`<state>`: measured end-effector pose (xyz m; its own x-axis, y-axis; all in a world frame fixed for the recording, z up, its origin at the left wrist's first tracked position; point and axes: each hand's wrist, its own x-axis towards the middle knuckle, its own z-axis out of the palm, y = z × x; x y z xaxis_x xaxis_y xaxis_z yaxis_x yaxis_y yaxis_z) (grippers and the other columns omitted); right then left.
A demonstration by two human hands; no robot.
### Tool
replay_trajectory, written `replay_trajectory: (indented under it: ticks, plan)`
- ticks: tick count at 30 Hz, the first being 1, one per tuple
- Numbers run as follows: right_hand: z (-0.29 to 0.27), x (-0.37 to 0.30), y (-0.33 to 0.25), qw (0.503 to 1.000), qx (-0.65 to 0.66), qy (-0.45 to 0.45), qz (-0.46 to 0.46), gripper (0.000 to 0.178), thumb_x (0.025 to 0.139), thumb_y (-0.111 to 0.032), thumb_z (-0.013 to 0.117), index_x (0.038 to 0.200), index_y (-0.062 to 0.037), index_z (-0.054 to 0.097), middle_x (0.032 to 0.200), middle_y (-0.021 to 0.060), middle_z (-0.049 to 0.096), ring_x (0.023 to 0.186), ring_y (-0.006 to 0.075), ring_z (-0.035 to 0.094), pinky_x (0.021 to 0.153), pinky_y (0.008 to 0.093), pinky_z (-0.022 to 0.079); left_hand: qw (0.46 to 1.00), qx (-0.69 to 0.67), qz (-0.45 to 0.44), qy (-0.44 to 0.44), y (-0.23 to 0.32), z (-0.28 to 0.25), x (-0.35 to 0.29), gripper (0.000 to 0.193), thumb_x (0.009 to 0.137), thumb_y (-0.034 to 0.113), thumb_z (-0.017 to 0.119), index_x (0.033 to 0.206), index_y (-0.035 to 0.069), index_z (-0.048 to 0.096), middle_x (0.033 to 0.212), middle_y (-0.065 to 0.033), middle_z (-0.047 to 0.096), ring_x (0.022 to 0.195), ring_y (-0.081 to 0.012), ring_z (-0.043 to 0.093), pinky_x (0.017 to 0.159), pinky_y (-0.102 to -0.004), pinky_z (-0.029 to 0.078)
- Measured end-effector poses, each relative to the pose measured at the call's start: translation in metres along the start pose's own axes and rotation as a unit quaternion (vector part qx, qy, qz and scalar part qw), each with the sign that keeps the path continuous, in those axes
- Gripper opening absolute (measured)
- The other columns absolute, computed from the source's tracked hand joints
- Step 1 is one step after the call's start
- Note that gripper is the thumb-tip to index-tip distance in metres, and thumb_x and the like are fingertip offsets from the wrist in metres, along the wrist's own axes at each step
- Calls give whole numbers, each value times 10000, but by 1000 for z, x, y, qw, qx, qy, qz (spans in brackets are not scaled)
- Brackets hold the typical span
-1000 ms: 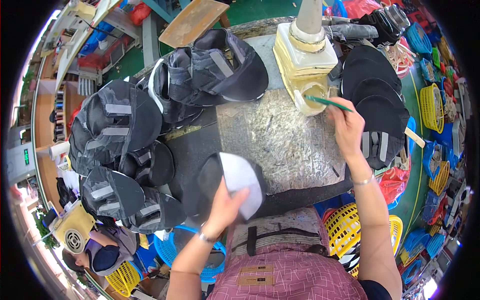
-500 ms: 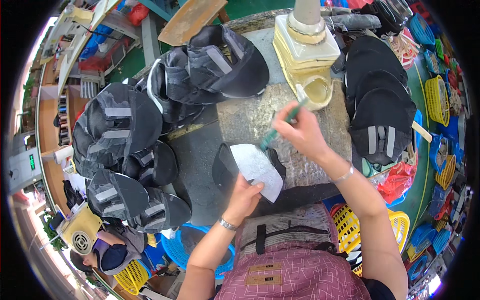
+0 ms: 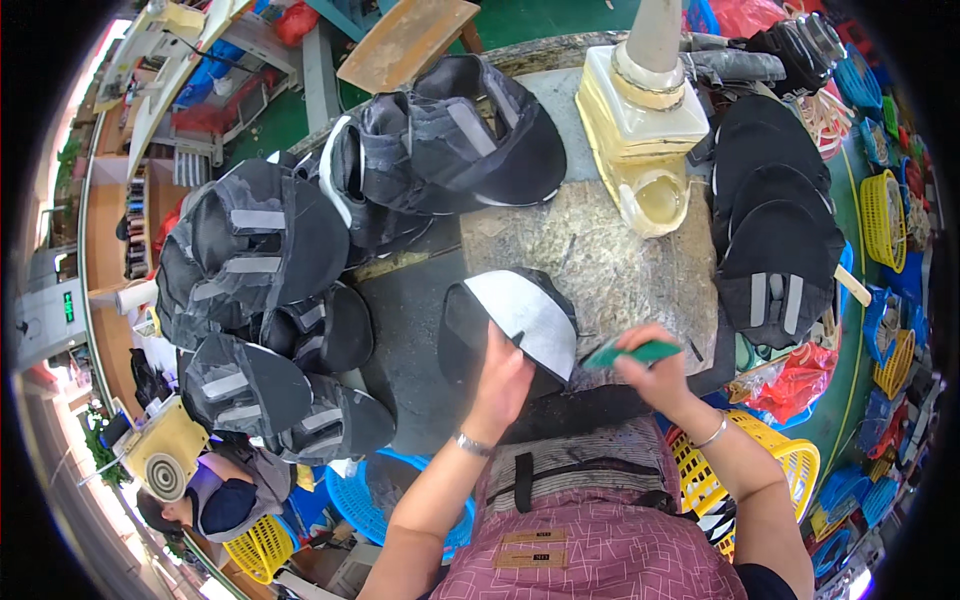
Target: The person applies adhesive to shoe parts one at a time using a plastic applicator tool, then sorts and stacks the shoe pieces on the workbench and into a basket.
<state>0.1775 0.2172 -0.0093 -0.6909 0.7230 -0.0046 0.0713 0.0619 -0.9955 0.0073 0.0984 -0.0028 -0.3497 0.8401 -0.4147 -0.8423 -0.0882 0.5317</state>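
Low on the bench, my left hand [image 3: 502, 385] is closed on a black shoe upper [image 3: 462, 330], its fingers on the curved white piece [image 3: 522, 300] of that upper. My right hand [image 3: 662, 372] grips a green-handled brush [image 3: 645, 352], slightly smeared by motion. The brush's tip points left, close beside the upper's right edge; whether it touches cannot be told. Beyond both hands, a white and yellowed glue dispenser [image 3: 645, 110] stands with a small open cup [image 3: 660, 200] of yellowish liquid at its front.
Black and grey shoe uppers [image 3: 265, 235] crowd the bench's left side. Another stack of uppers [image 3: 775, 230] lies at the right. A worn, glue-stained board [image 3: 560, 235] covers the middle. Yellow [image 3: 780, 450] and blue baskets [image 3: 375, 500] flank my lap; another person [image 3: 235, 490] sits lower left.
My right hand and the brush have come down and toward me, from the upper's far edge to its right side. The left hand keeps hold of the upper.
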Motion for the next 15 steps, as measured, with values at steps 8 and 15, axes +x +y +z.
replay_trajectory:
  ticks: [8,15]
  plan:
    - [-55,93,-20,955,-216,184,-82,73,777,-17,541,844,-8,572,726,71,582,609,102,561,528,216,438,497,845,193,-37,-20,-4,-22,538,712,177,620,1135,-72,398,1224,-287,336,1142,-411,321,949,-446,262]
    - [-82,90,-7,960,147,163,175,188,870,-236,469,870,-55,520,686,47,598,504,61,554,419,160,420,937,329,39,110,56,25,-44,288,886,138,409,1135,-7,420,1091,-83,517,962,-147,512,830,-281,404]
